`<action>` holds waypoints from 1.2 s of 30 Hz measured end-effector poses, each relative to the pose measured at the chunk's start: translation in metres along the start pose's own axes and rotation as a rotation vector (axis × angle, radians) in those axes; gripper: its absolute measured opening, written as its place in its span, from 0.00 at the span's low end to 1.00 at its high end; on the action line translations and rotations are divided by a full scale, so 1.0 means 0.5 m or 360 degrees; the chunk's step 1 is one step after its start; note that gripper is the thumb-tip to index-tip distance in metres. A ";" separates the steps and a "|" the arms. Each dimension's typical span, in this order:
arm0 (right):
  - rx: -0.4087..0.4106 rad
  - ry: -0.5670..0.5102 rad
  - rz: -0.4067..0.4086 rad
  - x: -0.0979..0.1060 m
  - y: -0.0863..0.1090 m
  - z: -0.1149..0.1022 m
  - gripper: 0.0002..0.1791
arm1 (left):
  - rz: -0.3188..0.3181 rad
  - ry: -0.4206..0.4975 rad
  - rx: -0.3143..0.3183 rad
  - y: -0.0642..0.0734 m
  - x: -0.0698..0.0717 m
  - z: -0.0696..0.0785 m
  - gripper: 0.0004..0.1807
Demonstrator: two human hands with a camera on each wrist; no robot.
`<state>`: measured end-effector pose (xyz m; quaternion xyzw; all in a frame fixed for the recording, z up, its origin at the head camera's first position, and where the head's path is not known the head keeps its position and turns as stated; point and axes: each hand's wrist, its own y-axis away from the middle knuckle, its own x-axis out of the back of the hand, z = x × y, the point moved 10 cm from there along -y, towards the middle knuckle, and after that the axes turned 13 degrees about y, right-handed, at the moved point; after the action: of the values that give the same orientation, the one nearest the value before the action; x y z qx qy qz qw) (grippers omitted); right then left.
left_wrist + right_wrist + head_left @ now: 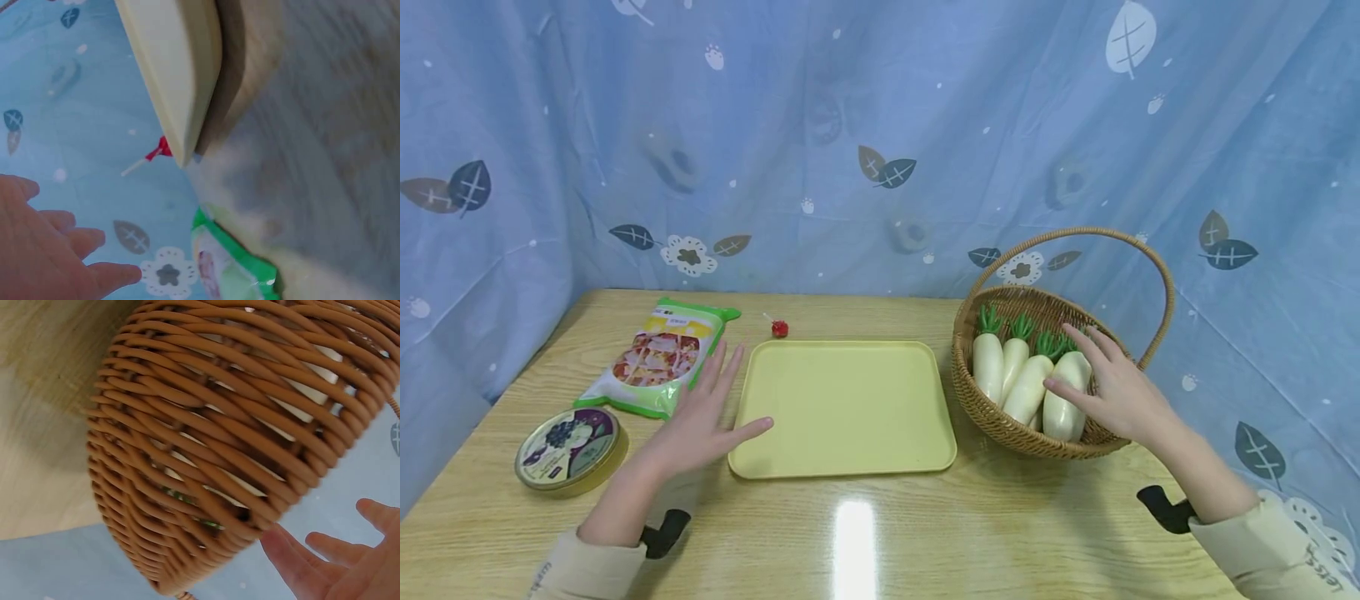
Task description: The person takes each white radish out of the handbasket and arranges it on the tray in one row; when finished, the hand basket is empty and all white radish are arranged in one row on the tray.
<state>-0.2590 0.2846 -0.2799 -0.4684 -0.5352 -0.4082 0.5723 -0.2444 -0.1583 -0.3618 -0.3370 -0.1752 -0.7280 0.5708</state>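
Observation:
My left hand [692,433] is held with fingers spread between a green-edged food bag [658,358] and a pale yellow tray [844,408]. It holds nothing, and its thumb reaches over the tray's left side in the head view. On the right, my right hand [1116,392] hovers over a wicker basket [212,425] with a tall handle, its fingers apart and gripping nothing. Several white radishes [1028,387] with green tops lie in the basket, partly hidden by that hand. Whether its fingertips touch a radish, I cannot tell.
A round tin [568,450] with a fruit-printed lid stands at the table's left, near my left forearm. Behind the tray's upper left corner lies a small red lollipop [780,328]. A blue patterned curtain [820,167] hangs along the back and sides of the wooden table [760,542].

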 end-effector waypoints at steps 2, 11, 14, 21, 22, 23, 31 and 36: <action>-0.0001 -0.0022 -0.0008 -0.008 0.000 0.006 0.47 | 0.0012 0.0030 0.0008 -0.001 -0.006 -0.007 0.55; -0.0042 -0.0060 -0.0045 -0.030 -0.001 0.025 0.47 | 0.0009 0.0215 0.0051 -0.001 -0.029 -0.030 0.54; -0.0037 -0.0055 -0.0051 -0.034 0.000 0.023 0.47 | 0.0002 0.0256 0.0069 0.002 -0.035 -0.037 0.53; -0.0037 -0.0054 -0.0058 -0.046 0.001 0.020 0.47 | -0.0016 0.0343 0.0128 0.006 -0.044 -0.050 0.53; -0.0040 -0.0057 -0.0062 -0.048 0.001 0.021 0.47 | -0.0018 0.0351 0.0139 0.006 -0.045 -0.052 0.53; -0.0042 -0.0058 -0.0064 -0.050 0.001 0.022 0.47 | -0.0020 0.0359 0.0146 0.006 -0.046 -0.054 0.53; -0.0028 -0.0085 -0.0031 -0.059 -0.001 0.024 0.46 | -0.0051 0.0447 0.0149 0.005 -0.055 -0.069 0.58; -0.0062 -0.0104 -0.0013 -0.060 -0.003 0.027 0.47 | -0.0053 0.0474 0.0135 0.003 -0.065 -0.084 0.64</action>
<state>-0.2664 0.2963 -0.3098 -0.4902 -0.5475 -0.4053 0.5437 -0.2511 -0.1622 -0.4142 -0.1980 -0.1246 -0.7712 0.5921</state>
